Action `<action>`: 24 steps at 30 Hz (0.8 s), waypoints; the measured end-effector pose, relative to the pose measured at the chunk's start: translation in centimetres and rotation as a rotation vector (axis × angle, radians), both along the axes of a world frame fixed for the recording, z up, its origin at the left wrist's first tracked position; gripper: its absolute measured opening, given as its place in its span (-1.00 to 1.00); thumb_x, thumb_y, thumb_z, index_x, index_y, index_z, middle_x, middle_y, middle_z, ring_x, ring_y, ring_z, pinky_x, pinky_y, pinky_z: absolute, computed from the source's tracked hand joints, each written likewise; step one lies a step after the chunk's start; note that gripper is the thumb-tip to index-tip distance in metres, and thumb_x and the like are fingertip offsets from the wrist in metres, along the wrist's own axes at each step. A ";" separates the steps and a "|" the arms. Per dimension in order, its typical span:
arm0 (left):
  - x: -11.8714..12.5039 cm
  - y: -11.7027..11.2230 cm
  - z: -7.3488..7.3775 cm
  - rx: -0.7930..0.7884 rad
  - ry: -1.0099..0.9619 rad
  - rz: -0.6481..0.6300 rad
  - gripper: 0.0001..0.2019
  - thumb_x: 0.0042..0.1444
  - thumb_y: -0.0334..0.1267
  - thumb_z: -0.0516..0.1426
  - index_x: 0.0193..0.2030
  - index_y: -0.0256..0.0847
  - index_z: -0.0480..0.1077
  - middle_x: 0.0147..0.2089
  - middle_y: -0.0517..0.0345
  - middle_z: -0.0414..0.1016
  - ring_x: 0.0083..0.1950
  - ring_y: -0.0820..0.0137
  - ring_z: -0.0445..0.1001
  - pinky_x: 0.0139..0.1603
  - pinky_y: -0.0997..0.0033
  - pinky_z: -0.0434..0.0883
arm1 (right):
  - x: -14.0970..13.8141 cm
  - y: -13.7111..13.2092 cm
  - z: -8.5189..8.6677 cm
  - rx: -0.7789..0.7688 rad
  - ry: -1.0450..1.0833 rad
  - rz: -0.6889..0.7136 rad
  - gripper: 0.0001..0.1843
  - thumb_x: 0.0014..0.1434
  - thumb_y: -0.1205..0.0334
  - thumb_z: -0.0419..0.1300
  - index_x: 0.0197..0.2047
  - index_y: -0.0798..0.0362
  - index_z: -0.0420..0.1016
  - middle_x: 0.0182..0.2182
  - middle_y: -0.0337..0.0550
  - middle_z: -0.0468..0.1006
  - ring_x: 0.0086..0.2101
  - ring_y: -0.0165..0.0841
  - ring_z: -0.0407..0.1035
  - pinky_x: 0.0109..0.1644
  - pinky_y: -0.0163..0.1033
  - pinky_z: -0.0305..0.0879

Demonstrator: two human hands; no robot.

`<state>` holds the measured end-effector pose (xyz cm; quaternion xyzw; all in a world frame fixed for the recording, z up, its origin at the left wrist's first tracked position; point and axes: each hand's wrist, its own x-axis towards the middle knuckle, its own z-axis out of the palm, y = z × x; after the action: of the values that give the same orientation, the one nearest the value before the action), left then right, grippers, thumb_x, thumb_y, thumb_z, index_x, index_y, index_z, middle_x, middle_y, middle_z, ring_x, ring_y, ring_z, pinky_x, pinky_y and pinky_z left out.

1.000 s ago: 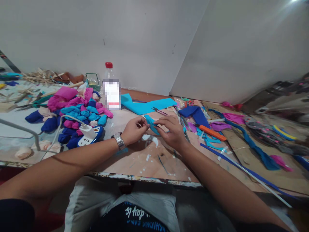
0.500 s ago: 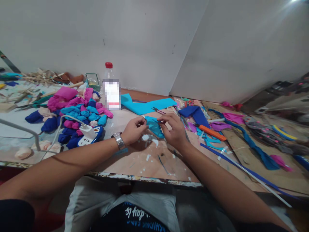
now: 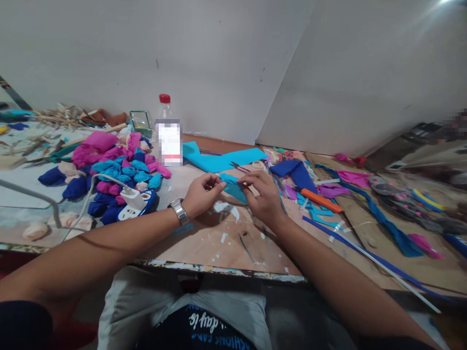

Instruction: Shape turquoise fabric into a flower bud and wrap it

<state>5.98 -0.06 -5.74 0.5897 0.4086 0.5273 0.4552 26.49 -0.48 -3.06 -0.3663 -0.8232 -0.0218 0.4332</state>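
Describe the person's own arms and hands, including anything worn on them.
The left hand and right hand are ungloved, with no ring to be made out on the fingers. A silver-coloured linked metal band, apparently a watch, circles the left wrist; nothing shows on the right. Both forearms are bare, below dark sleeves.

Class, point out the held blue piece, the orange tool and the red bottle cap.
Blue piece [image 3: 235, 190], head view: middle of its visible surface.
Orange tool [image 3: 321, 200], head view: middle of its body.
Red bottle cap [image 3: 165, 98], head view: its side.
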 end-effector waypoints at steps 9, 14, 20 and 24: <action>-0.2 0.4 -0.2 0.029 -0.043 0.069 -0.72 0.08 -0.04 0.31 -0.33 -0.25 0.52 -0.36 0.14 0.52 -0.31 0.41 0.42 -0.22 0.38 0.39 | 0.1 0.2 -0.2 0.003 0.002 -0.001 -0.80 0.30 0.39 0.19 -0.12 -0.06 0.58 -0.18 -0.11 0.59 -0.05 -0.17 0.48 0.06 0.01 0.32; -0.2 0.5 -0.3 -0.008 -0.053 0.044 -0.71 0.09 -0.02 0.31 -0.31 -0.25 0.57 -0.31 0.09 0.59 -0.27 0.38 0.46 -0.17 0.34 0.41 | 0.0 0.2 -0.3 0.030 0.016 -0.002 -0.82 0.29 0.39 0.21 -0.12 -0.06 0.57 -0.19 -0.12 0.59 -0.09 -0.18 0.48 0.02 -0.02 0.34; -0.3 0.6 -0.2 -0.010 -0.039 0.077 -0.71 0.04 -0.02 0.33 -0.33 -0.24 0.57 -0.31 0.08 0.60 -0.29 0.37 0.46 -0.20 0.33 0.41 | -0.1 0.1 -0.4 0.032 -0.018 -0.014 -0.84 0.29 0.35 0.22 -0.13 -0.08 0.58 -0.19 -0.14 0.60 -0.12 -0.19 0.49 0.07 0.01 0.31; -0.3 0.6 -0.1 -0.002 -0.045 0.086 -0.74 0.05 -0.06 0.32 -0.35 -0.24 0.54 -0.35 0.13 0.56 -0.32 0.40 0.43 -0.21 0.35 0.39 | -0.1 0.1 -0.4 0.041 -0.011 -0.003 -0.84 0.30 0.36 0.21 -0.12 -0.07 0.57 -0.20 -0.14 0.60 -0.13 -0.20 0.49 0.07 0.00 0.32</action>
<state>5.69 0.53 -5.83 0.5591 0.4238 0.5592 0.4417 26.40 -0.43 -3.44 -0.3585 -0.8243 -0.0411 0.4362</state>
